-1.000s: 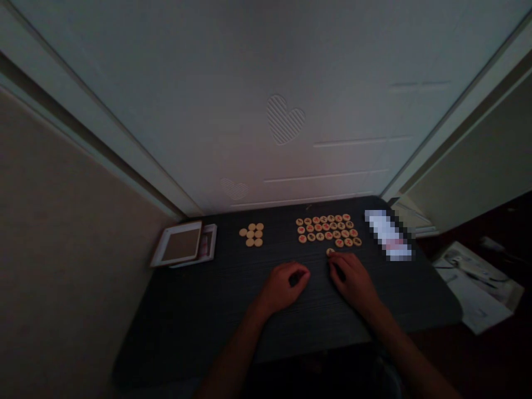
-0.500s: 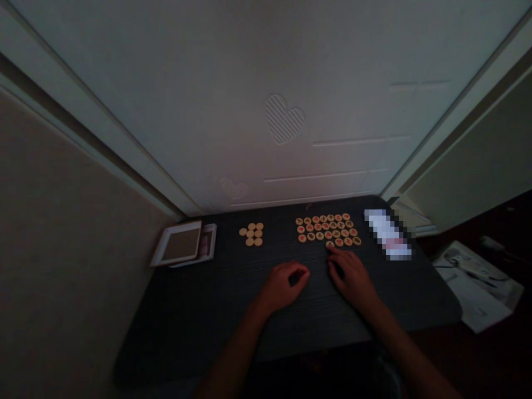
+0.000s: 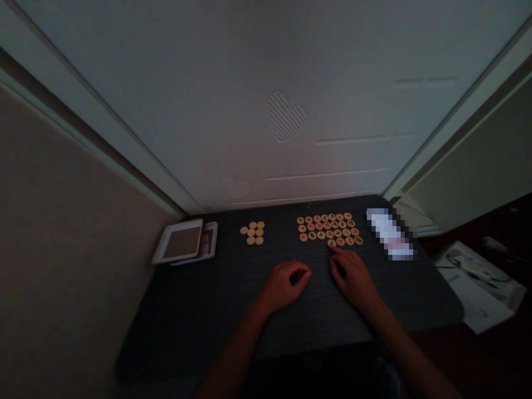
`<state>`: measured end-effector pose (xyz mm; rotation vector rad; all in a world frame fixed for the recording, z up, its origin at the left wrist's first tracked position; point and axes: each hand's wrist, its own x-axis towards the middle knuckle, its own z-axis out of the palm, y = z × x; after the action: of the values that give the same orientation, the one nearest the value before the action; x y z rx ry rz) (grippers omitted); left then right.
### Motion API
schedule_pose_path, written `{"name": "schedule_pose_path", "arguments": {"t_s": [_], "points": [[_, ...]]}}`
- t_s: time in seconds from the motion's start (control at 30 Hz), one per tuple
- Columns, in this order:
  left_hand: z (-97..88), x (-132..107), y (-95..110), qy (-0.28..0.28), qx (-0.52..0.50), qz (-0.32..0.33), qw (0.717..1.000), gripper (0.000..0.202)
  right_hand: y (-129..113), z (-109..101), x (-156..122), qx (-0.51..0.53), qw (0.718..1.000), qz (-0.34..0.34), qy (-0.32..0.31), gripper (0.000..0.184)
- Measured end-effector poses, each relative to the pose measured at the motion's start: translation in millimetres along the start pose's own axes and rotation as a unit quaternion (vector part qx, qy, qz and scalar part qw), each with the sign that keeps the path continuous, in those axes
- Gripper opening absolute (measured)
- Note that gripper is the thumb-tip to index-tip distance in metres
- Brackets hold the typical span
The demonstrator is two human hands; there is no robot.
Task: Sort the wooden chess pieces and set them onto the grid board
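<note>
Several round wooden game discs with red and dark marks (image 3: 329, 229) lie in rows at the far right-middle of a dark table (image 3: 208, 310). My right hand (image 3: 352, 277) rests palm down just in front of them, its forefinger touching the nearest disc (image 3: 331, 243) in the front row. My left hand (image 3: 286, 284) lies on the table beside it, fingers curled under with thumb against forefinger; whether anything is in them I cannot see. A smaller cluster of plain-faced discs (image 3: 253, 233) sits farther left.
A shallow white box with a brown inside (image 3: 179, 244) lies at the table's far left. A blurred white object (image 3: 390, 233) sits at the far right. A pale wall with heart shapes stands behind. Papers (image 3: 477, 282) lie on the floor to the right.
My right forefinger has pushed the lone disc away from me into the front row of marked discs. My left hand has stayed put.
</note>
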<state>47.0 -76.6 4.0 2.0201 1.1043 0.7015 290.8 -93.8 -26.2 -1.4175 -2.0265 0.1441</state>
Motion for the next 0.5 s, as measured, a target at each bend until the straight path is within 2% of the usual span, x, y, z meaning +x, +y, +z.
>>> {"name": "schedule_pose_path", "arguments": {"t_s": [0.5], "points": [[-0.2, 0.0, 0.5, -0.002, 0.007, -0.002, 1.0, 0.016, 1.1, 0.6, -0.4, 0.003, 1.0, 0.0, 0.006, 0.015]]}}
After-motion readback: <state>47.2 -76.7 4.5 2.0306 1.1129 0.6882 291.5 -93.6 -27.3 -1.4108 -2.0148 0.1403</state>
